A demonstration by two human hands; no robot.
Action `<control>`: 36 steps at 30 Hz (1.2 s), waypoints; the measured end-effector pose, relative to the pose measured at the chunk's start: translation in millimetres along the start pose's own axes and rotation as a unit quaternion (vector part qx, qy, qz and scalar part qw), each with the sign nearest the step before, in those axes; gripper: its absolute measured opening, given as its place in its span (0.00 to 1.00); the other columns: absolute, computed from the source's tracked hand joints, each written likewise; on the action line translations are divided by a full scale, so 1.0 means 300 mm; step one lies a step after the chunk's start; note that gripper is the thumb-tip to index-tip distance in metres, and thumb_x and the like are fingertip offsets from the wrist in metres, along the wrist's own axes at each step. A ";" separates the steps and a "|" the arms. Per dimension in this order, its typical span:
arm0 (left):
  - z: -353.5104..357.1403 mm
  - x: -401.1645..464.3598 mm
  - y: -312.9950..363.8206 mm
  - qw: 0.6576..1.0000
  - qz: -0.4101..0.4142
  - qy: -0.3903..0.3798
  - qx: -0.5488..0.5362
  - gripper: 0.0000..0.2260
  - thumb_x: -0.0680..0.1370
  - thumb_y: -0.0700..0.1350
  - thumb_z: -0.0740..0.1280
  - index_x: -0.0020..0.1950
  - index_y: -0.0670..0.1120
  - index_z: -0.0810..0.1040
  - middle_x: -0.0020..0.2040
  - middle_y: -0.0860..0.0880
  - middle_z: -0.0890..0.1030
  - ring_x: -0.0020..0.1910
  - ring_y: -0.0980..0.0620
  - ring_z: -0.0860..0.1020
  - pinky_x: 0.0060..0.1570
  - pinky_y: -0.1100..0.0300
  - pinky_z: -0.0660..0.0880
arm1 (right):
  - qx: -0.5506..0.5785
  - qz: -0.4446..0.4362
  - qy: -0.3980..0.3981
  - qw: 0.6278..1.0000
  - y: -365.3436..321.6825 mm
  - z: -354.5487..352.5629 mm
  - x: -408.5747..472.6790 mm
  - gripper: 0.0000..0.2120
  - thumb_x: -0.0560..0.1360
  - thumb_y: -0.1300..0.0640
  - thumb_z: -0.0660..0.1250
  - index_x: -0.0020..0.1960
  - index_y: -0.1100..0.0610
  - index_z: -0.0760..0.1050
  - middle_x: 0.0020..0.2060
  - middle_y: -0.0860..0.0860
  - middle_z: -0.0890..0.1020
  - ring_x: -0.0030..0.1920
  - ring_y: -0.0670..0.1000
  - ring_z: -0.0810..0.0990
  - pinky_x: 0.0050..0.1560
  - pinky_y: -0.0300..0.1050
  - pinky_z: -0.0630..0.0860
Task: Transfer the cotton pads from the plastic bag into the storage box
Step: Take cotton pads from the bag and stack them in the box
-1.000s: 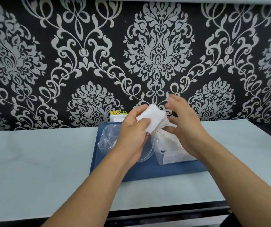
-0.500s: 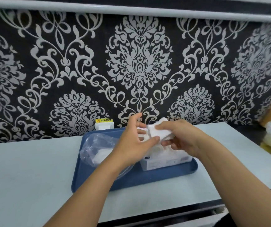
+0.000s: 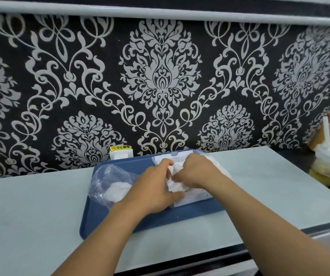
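Both hands press a wad of cotton pads into the storage box on the tray.

The left hand point(image 3: 156, 188) and right hand point(image 3: 195, 172) meet knuckle to knuckle, fingers curled down around the cotton pads point(image 3: 175, 185), a crumpled white bunch showing between and just under them. Beneath the hands sits the storage box point(image 3: 192, 200), clear-walled with a pale label on its near side, its raised lid point(image 3: 172, 156) standing just beyond the fingers. Both forearms reach in from the near edge, angled toward each other. Just left of the left wrist lies the plastic bag point(image 3: 108, 182), clear and crinkled, with more white pads inside. Box and bag rest on a blue tray point(image 3: 160, 218) on the pale counter point(image 3: 30, 216). Far right of the right arm stands a lidded drink cup point(image 3: 329, 166) with a straw.
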State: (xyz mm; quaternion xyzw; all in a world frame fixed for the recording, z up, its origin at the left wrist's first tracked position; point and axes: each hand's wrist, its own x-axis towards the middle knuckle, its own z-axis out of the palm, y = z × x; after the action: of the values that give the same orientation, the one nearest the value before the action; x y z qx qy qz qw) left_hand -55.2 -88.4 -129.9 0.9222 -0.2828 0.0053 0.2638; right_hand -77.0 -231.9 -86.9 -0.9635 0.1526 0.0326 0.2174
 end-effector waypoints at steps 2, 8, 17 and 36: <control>-0.003 0.000 0.000 1.000 0.011 0.003 0.018 0.27 0.69 0.65 0.73 0.63 0.58 0.69 0.53 0.59 0.76 0.50 0.54 0.75 0.51 0.52 0.77 | -0.029 0.002 0.037 0.999 0.006 0.016 0.002 0.15 0.70 0.49 0.73 0.39 0.55 0.68 0.38 0.50 0.76 0.43 0.53 0.77 0.38 0.42 0.69; 0.005 0.006 -0.019 0.998 0.053 0.015 0.032 0.18 0.70 0.60 0.74 0.47 0.52 0.72 0.48 0.57 0.74 0.49 0.53 0.73 0.48 0.52 0.75 | -0.058 -0.016 0.014 0.998 -0.008 0.049 0.000 0.10 0.70 0.53 0.70 0.42 0.56 0.70 0.37 0.49 0.76 0.43 0.53 0.77 0.40 0.43 0.71; -0.008 0.015 -0.013 0.995 0.049 0.018 0.083 0.19 0.69 0.66 0.73 0.38 0.51 0.80 0.46 0.55 0.69 0.46 0.54 0.71 0.40 0.56 0.69 | -0.181 -0.010 0.098 0.979 -0.010 0.060 0.007 0.10 0.72 0.55 0.70 0.48 0.52 0.70 0.42 0.49 0.75 0.50 0.52 0.80 0.42 0.42 0.70; -0.032 -0.023 -0.043 0.997 0.060 0.026 0.051 0.19 0.67 0.65 0.74 0.49 0.54 0.82 0.48 0.55 0.72 0.49 0.55 0.72 0.46 0.54 0.76 | -0.197 -0.146 -0.053 0.968 -0.016 0.024 -0.052 0.14 0.76 0.52 0.61 0.32 0.51 0.67 0.32 0.47 0.71 0.42 0.54 0.75 0.43 0.46 0.69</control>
State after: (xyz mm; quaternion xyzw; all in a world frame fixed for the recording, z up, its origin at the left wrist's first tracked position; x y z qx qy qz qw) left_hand -52.8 -71.1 -129.1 0.9151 -0.3305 0.0595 0.2231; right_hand -90.2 -220.3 -89.4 -0.9961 -0.0113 0.0803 0.0338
